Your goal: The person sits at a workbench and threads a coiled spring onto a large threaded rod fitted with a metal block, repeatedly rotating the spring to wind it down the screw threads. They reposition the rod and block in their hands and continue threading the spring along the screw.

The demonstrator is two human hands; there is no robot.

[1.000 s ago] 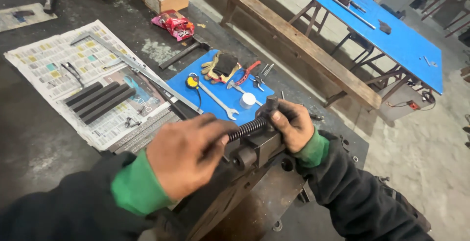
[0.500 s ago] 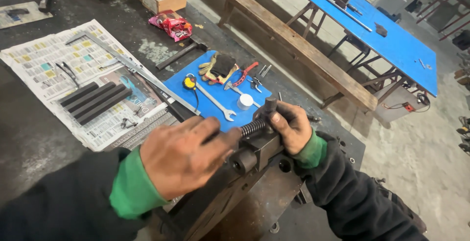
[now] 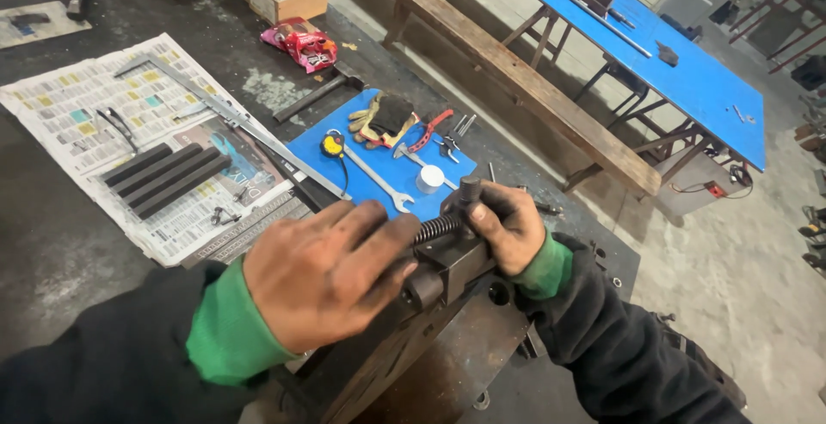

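Note:
A dark metal bench vise [image 3: 447, 273] with a threaded screw [image 3: 434, 229] sits at the near edge of a black workbench [image 3: 52, 243]. My left hand [image 3: 323, 273] lies flat over the vise body, fingers spread and pressing on it. My right hand [image 3: 503, 222] is closed around the end of the screw, by its round knob [image 3: 470, 188]. Both sleeves are black with green cuffs. Part of the vise is hidden under my left hand.
A blue mat [image 3: 379, 153] beyond the vise holds a spanner [image 3: 374, 179], pliers, gloves, a yellow tape measure and a white cap. Newspaper [image 3: 129, 144] with black bars lies to the left. A wooden bench [image 3: 525, 88] and a blue table [image 3: 671, 54] stand at the right.
Both hands stay on the vise; my left hand has shifted slightly over its body. The view has moved a little.

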